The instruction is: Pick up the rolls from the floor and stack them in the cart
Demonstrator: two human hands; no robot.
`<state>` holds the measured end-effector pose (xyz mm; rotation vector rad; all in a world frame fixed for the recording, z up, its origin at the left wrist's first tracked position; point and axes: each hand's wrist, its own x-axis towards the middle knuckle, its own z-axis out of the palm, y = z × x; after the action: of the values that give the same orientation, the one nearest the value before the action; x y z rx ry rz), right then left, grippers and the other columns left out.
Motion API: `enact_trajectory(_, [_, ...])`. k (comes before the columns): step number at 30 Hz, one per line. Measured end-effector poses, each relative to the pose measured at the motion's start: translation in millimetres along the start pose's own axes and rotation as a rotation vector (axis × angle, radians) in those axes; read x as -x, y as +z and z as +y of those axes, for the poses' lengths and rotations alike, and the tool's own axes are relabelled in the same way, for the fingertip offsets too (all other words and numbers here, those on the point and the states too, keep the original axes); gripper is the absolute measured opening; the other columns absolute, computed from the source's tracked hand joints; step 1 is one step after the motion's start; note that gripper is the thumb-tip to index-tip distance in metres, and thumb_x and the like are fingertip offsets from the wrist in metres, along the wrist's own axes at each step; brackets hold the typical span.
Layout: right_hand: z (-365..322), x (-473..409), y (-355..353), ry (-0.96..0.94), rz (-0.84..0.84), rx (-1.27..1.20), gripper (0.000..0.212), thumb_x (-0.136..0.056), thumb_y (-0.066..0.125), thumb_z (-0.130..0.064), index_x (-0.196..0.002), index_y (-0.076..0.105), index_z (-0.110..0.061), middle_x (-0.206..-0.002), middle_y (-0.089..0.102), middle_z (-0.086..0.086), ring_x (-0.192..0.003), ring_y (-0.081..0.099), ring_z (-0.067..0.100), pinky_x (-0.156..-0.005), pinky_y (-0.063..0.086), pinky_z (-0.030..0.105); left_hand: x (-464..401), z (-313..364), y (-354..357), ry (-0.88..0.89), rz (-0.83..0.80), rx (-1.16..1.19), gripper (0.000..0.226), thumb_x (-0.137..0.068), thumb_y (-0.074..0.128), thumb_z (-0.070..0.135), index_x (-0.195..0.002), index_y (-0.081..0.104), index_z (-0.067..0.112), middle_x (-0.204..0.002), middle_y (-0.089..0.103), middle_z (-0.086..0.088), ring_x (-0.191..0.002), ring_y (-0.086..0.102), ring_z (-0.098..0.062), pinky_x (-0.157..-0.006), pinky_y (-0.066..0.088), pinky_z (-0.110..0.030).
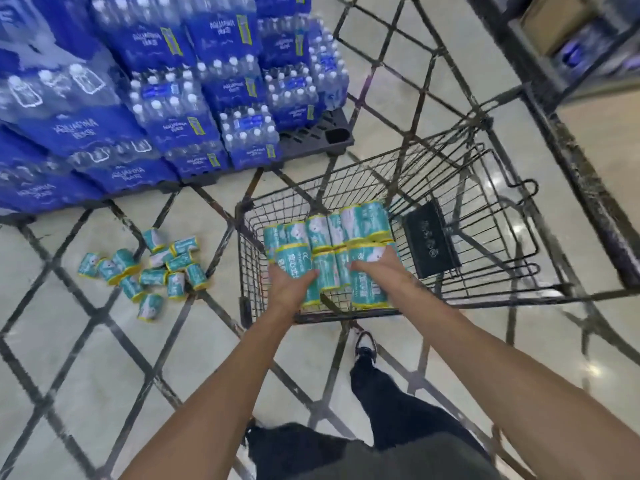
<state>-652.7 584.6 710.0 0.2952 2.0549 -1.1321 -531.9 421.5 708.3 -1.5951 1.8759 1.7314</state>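
Currently we press both hands, left hand (294, 284) and right hand (375, 266), flat against the stacked rolls (329, 251), squaring them inside the cart (247, 237).

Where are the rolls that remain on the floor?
Head view: loose rolls lie scattered on the floor left of the cart, in front of the water-bottle packs.

I count thirteen small teal paper-wrapped rolls with yellow ends (152, 268) scattered on my floor, and about nine more of them (332, 247) stacked in my one black wire cart (249, 258). One black card (429, 244) sits in it.
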Motion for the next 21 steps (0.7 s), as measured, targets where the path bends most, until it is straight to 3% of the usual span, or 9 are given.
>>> enact_trajectory(2, [9, -34, -35, 0.039, 0.034, 0.062, 0.100, -0.069, 0.090, -0.040, -0.147, 0.032, -0.016, -0.141, 0.051, 0.007, -0.128, 0.051, 0.028, -0.103, 0.047, 0.039, -14, 12, 47, -0.030, -0.014, -0.043, 0.097, -0.074, 0.085, 0.045, -0.145, 0.027, 0.011, -0.138, 0.056, -0.015, -0.119, 0.060, -0.033, -0.100, 0.052, -0.046])
enact_trajectory(4, [19, -70, -58, 0.086, 0.041, 0.128, 0.103, -0.074, 0.090, -0.037, -0.151, 0.028, -0.010, -0.147, 0.046, 0.009, -0.134, 0.047, 0.029, -0.107, 0.044, 0.039, -30, 19, 88, -0.061, -0.017, -0.080, 0.100, -0.078, 0.082, 0.044, -0.150, 0.023, 0.007, -0.146, 0.048, -0.017, -0.128, 0.053, -0.035, -0.107, 0.045, -0.042])
enact_trajectory(11, [68, -184, -63, 0.213, 0.101, 0.230, 0.116, -0.076, 0.088, -0.037, -0.159, 0.011, -0.009, -0.154, 0.042, 0.017, -0.137, 0.047, 0.035, -0.106, 0.044, 0.039, -120, -18, 204, -0.162, -0.050, -0.234, 0.111, -0.088, 0.075, 0.041, -0.159, 0.000, 0.003, -0.158, 0.033, -0.019, -0.138, 0.045, -0.032, -0.109, 0.038, -0.036])
enact_trajectory(17, [110, -269, -32, 0.229, 0.134, 0.271, 0.109, -0.072, 0.089, -0.038, -0.154, 0.022, -0.011, -0.148, 0.047, 0.013, -0.133, 0.051, 0.032, -0.103, 0.045, 0.038, -184, -60, 265, -0.221, -0.050, -0.243, 0.119, -0.082, 0.077, 0.048, -0.159, -0.004, 0.009, -0.165, 0.021, -0.014, -0.147, 0.031, -0.033, -0.116, 0.035, -0.043])
enact_trajectory(21, [118, -297, -25, 0.145, 0.141, 0.403, 0.101, -0.073, 0.085, -0.042, -0.150, 0.026, -0.013, -0.142, 0.050, 0.012, -0.126, 0.055, 0.032, -0.089, 0.043, 0.032, -197, -65, 286, -0.181, 0.061, -0.388, 0.110, -0.080, 0.074, 0.056, -0.156, 0.011, 0.007, -0.151, 0.041, -0.020, -0.136, 0.044, -0.039, -0.107, 0.045, -0.048])
